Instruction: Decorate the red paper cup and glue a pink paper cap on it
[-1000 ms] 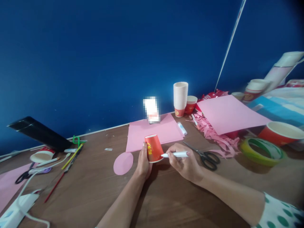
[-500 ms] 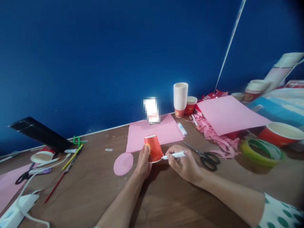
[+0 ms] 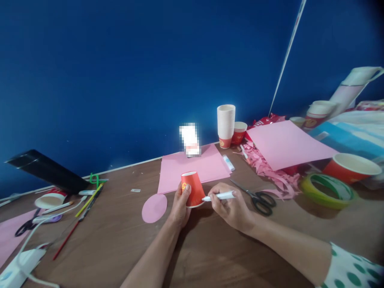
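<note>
A red paper cup [image 3: 195,191] is held upside down, its rim low and its base up, above the brown table. My left hand [image 3: 181,205] is closed around the cup's left side, with the thumb on its front. In my right hand [image 3: 229,208] is a white marker [image 3: 221,195], pinched like a pen. The marker's tip is at the cup's lower right, near the rim; whether it touches cannot be made out. To the left of the cup lies a pink paper oval [image 3: 154,208]. Beside my right hand rest black-handled scissors [image 3: 261,201].
Pink sheets [image 3: 174,170] and a glue stick [image 3: 228,163] lie behind the cup. Stacked paper cups [image 3: 226,124], pink paper scraps [image 3: 264,166] and green tape [image 3: 328,192] stand to the right. Leftward are a black case [image 3: 48,172], brushes [image 3: 70,232] and a white power strip [image 3: 22,266].
The cup has turned slightly in my left hand, its yellow print shifting left, and my left thumb sits further over its front. The whole view has shifted a little.
</note>
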